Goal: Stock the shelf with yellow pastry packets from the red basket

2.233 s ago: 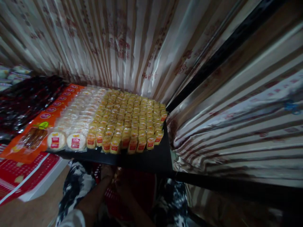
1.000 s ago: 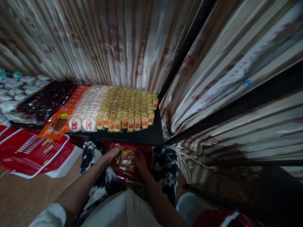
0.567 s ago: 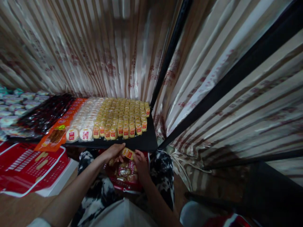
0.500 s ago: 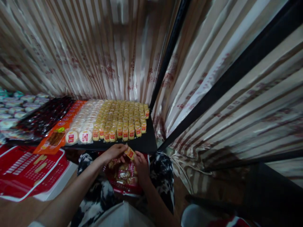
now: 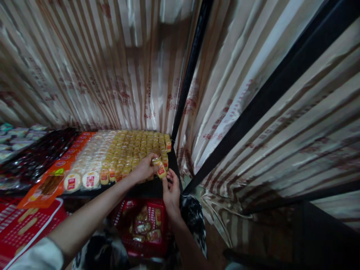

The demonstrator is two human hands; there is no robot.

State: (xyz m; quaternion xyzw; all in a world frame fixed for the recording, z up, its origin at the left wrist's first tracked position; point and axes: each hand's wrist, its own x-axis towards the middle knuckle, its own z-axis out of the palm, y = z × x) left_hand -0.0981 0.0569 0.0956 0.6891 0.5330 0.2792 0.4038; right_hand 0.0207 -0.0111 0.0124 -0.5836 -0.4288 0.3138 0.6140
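My left hand (image 5: 146,168) reaches over the front right of the packed rows and grips a small yellow wrapped cake (image 5: 161,170) with a red label. My right hand (image 5: 172,190) is just below the cake's lower end, thumb and fingers apart. Whether its fingertips touch the wrapper I cannot tell. Behind the hands stand tight rows of the same yellow wrapped cakes (image 5: 132,146) on a black table (image 5: 152,188). Below, between my knees, a red basket (image 5: 123,240) holds several loose wrapped cakes (image 5: 143,227).
Left of the yellow rows lie round white packets (image 5: 90,180), an orange packet (image 5: 52,183) and dark shiny packets (image 5: 36,159). Another red basket (image 5: 17,225) stands at lower left. Striped curtains (image 5: 126,75) hang behind, with black poles (image 5: 191,71) near the table's right end.
Both hands have moved up and forward from above the basket to the front right of the rows, carrying the cake. The right hand's fingers have opened. The view has shifted right.
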